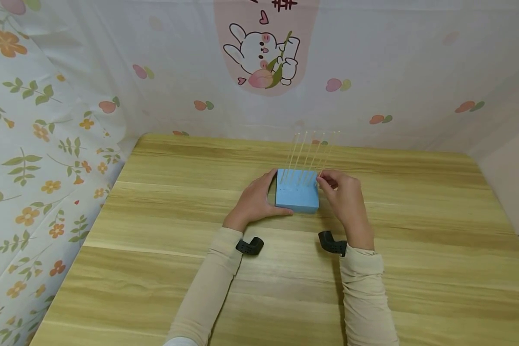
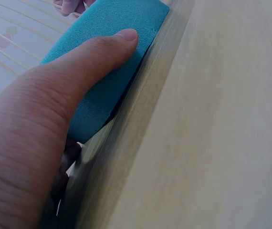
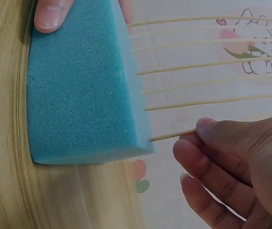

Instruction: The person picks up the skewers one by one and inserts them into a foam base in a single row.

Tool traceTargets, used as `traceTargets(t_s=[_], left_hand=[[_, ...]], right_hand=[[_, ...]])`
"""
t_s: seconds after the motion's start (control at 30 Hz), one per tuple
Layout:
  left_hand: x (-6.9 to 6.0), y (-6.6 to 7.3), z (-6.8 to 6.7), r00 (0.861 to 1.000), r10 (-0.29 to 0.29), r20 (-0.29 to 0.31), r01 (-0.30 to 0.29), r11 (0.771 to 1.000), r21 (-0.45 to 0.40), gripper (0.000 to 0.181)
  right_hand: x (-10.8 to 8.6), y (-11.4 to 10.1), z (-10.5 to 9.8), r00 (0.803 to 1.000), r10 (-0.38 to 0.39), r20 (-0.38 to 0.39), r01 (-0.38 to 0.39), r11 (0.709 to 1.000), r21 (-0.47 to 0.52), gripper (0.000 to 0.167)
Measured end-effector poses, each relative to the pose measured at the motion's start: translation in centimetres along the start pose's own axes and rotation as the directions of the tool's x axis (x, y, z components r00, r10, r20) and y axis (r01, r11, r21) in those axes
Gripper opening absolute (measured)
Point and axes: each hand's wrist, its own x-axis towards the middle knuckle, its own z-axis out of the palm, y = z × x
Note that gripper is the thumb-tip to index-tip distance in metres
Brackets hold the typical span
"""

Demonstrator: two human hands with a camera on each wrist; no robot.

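A light blue foam block (image 1: 290, 198) lies on the table, with several thin wooden skewers (image 3: 188, 68) standing up out of its top. My left hand (image 1: 254, 198) grips the block from the left side; in the left wrist view its thumb (image 2: 102, 52) presses along the front face. At the block's right edge, my right hand (image 1: 348, 199) pinches a skewer (image 3: 174, 135) between thumb and forefinger, low on its shaft. This skewer's lower end meets the foam's top in the right wrist view. A few small holes show in the top face, nearer the front.
The wood-grain table (image 1: 164, 230) spreads around the block. Behind it hangs a white cloth (image 1: 372, 57) with a rabbit print, and a flowered cloth (image 1: 39, 158) covers the left side. Black wrist cameras (image 1: 332, 244) sit on both forearms.
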Motion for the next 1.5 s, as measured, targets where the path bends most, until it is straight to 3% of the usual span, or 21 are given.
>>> traceTargets(t_s=[0.47, 0.73, 0.87, 1.0, 1.13, 1.23, 1.4, 1.5], left_hand=[[0.2, -0.5, -0.1, 1.0, 0.011, -0.001, -0.011, 1.0, 0.002, 0.129], [0.2, -0.5, 0.0, 1.0, 0.011, 0.013, -0.011, 1.0, -0.002, 0.128], [0.2, -0.7, 0.2, 1.0, 0.008, 0.014, -0.008, 1.0, -0.018, 0.128], [0.3, -0.9, 0.4, 1.0, 0.009, 0.014, -0.008, 1.0, -0.027, 0.127], [0.4, -0.9, 0.5, 1.0, 0.001, 0.017, -0.001, 0.999, -0.033, 0.126], [0.5, -1.0, 0.4, 1.0, -0.001, 0.02, 0.002, 0.999, -0.036, 0.127], [0.5, -1.4, 0.1, 0.999, -0.011, 0.03, 0.012, 1.0, -0.028, 0.128], [0.6, -1.7, 0.0, 0.999, -0.02, 0.03, 0.021, 0.999, -0.025, 0.129]], right_hand=[[0.2, 0.6, 0.2, 1.0, -0.022, 0.009, 0.022, 1.0, 0.012, 0.019], [-0.4, 1.9, 0.4, 0.997, 0.072, 0.035, -0.076, 0.989, 0.13, 0.047], [-0.7, 3.3, 1.3, 0.991, 0.134, 0.018, -0.134, 0.956, 0.262, 0.07], [-1.2, 4.7, 2.5, 0.967, 0.255, 0.031, -0.252, 0.921, 0.298, 0.079], [-1.5, 5.3, 3.2, 0.938, 0.345, 0.038, -0.337, 0.882, 0.33, 0.073], [-1.6, 5.4, 3.8, 0.937, 0.35, 0.024, -0.334, 0.871, 0.361, 0.059], [-1.9, 5.2, 4.7, 0.951, 0.311, -0.003, -0.294, 0.903, 0.315, 0.034], [-2.0, 5.0, 5.1, 0.954, 0.299, -0.009, -0.284, 0.916, 0.284, 0.029]])
